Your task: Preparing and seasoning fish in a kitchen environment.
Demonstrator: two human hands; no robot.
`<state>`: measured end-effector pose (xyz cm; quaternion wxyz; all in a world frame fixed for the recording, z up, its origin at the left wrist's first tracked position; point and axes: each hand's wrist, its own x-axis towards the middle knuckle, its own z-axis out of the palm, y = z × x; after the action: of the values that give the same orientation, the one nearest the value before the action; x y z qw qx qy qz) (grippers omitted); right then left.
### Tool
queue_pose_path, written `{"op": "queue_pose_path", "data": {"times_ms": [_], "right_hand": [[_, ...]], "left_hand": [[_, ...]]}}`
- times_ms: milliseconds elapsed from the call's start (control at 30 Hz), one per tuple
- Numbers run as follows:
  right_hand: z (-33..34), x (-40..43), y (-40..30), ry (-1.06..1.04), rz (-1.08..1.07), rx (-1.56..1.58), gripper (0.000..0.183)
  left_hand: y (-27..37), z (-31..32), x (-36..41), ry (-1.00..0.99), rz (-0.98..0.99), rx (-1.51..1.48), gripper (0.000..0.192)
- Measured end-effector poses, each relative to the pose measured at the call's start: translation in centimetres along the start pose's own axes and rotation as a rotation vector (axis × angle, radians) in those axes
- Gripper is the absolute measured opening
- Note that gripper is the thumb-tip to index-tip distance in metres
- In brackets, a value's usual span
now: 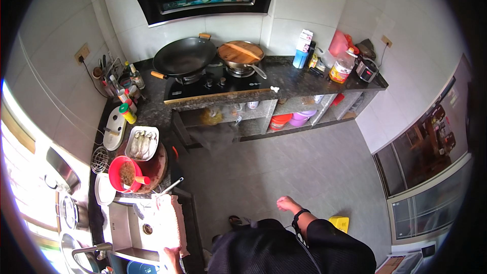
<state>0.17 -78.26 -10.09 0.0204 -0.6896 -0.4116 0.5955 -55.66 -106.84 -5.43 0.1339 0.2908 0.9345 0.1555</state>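
My left hand (173, 257) is at the near edge of a pale pink cloth (173, 224), which drapes over the right side of the stainless steel sink (121, 224). Glare hides whether its fingers grip the cloth or only touch it. Over the floor, my right hand (288, 203) hangs with curled fingers and nothing visible in it; a dark band circles the wrist. Beyond the sink, a red plastic scoop (113, 173) with brownish contents sits partly on a round chopping board (161, 163). Behind it, several whole fish (142, 145) lie in a white tray (131, 152).
A black wok (184, 57) and a wood-lidded pan (239, 52) stand on the gas hob (198, 89). A knife-like handle (173, 185) sticks out past the counter edge. The faucet (91, 250) is at lower left. A yellow plastic object (339, 223) rests on the floor.
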Motion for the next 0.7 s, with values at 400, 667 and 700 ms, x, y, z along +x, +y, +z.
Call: {"op": "queue_pose_path", "data": {"times_ms": [400,667,700], "right_hand": [[1.0,0.1,-0.5,0.03,0.002,0.033,0.018],[0.6,-0.3,0.4,0.028,-0.001,0.067,0.016],[0.6,-0.6,0.1,0.031,0.0,0.063,0.016]], "left_hand": [[5.9,-6.2,-1.7,-0.188,-0.182,0.117,0.058],[-0.2,-0.7,0.9,-0.226,-0.14,0.129,0.063],[0.3,-0.8,0.8,-0.223,-0.136,0.154,0.064]]}}
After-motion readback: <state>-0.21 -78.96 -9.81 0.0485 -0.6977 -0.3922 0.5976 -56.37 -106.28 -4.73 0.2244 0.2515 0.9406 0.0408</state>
